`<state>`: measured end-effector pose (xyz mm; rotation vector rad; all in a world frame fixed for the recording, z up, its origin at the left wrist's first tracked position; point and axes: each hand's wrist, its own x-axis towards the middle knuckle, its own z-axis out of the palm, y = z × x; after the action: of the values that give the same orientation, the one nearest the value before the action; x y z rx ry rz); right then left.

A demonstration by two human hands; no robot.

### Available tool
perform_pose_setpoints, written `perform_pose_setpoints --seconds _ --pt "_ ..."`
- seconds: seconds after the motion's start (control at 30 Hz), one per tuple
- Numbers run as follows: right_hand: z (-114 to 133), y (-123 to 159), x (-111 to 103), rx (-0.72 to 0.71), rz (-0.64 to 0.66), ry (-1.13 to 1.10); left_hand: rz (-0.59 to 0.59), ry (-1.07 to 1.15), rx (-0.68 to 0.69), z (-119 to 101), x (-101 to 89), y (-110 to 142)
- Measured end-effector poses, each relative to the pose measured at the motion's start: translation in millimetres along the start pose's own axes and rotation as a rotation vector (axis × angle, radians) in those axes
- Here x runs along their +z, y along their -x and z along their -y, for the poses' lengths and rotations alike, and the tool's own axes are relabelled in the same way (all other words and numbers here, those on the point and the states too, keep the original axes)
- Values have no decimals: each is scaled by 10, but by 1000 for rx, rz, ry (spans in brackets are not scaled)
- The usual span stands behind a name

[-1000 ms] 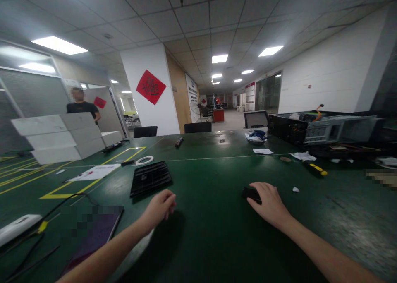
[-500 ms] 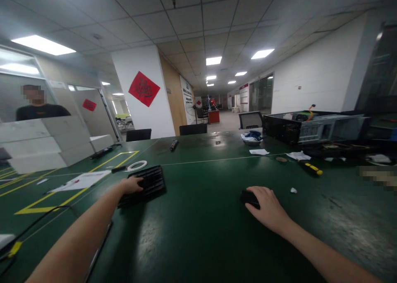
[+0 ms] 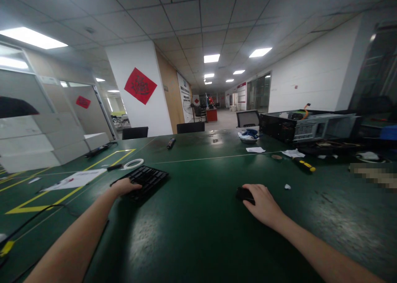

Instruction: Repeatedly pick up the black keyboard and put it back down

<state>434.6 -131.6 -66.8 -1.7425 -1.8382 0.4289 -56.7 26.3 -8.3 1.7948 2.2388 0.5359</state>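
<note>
Black ribbed panel appears tilted in the fingers of the left hand, pinched at one edge; the right hand curls its fingers round a small black object. Such an off-centre pinch could let the panel twist and drop onto the table beneath.

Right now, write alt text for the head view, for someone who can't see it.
A person's left hand holds a black ribbed panel at a green table, and the right hand grasps a small black object. Beyond, a black case stands at the right.
</note>
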Motion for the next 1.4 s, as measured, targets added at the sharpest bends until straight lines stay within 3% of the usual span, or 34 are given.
perform_pose_setpoints --seconds 0.13,0.23,0.33,0.47,0.6,0.77,1.03,1.2,1.4 --pt "-8 -7 7 26 5 -48 -28 -172 -75 -140 48 172" --pt "-41 -31 33 32 -3 -86 -27 -21 19 -442 158 378" --pt "-41 -39 34 25 6 -156 -47 250 165 -931 369 715" --pt "81 8 -13 -84 29 -330 181 649 286 -1618 761 1342" --pt "173 47 19 -194 58 -555 365 896 452 -2008 1139 1842" --pt "75 37 170 -266 109 -670 427 1065 496 -2089 1355 2019" --pt "22 83 204 -275 143 -706 387 949 561 -1974 1287 2031" --pt "193 124 102 -274 187 -732 555 1134 500 -2007 1255 2055" --pt "219 152 131 -226 196 -712 542 1046 521 -1969 1275 1990"
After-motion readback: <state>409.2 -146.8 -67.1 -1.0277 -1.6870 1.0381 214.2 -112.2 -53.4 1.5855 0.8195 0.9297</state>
